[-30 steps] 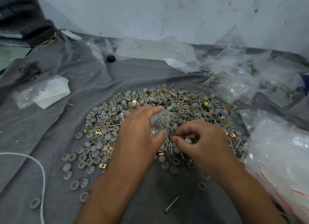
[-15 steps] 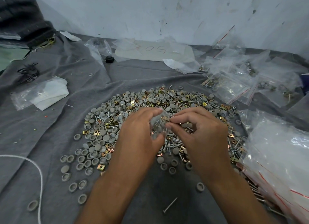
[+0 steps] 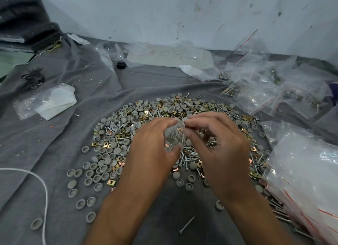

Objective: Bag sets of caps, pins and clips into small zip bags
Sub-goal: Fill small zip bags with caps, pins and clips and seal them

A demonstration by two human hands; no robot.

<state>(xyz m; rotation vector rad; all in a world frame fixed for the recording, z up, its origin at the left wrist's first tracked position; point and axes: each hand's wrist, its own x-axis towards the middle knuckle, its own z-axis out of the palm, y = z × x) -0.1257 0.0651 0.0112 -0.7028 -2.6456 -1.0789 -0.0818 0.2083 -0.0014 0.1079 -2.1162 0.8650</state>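
Holding a small zip bag [image 3: 173, 136] up over the big pile [image 3: 146, 116], we keep both hands close together. Our left hand [image 3: 151, 146] wraps around the bag, with the thumb on the near side and the fingers on the far side. Inside the bag we can see a few pins and a bit of gold metal. Our right hand [image 3: 219, 146] touches the top of the bag, and its thumb and first finger are pinched shut there. What they pinch is too small for us to tell.

The pile is made of round grey caps [image 3: 108, 160], thin pins [image 3: 190, 158] and little gold clips [image 3: 111, 182], all mixed up. It lies on a grey cloth [image 3: 54, 135]. Some caps sit apart on the near left side of the pile. One pin [image 3: 186, 225] lies alone on the near side of the pile, between our arms.

Right of the pile is a stack of empty bags [image 3: 307, 171] with red lines. Behind the pile on the right lie filled bags [image 3: 250, 96]. Left of the pile lies a white cord [image 3: 43, 186]. Far behind the pile is a paper [image 3: 170, 56] with numbers on it.
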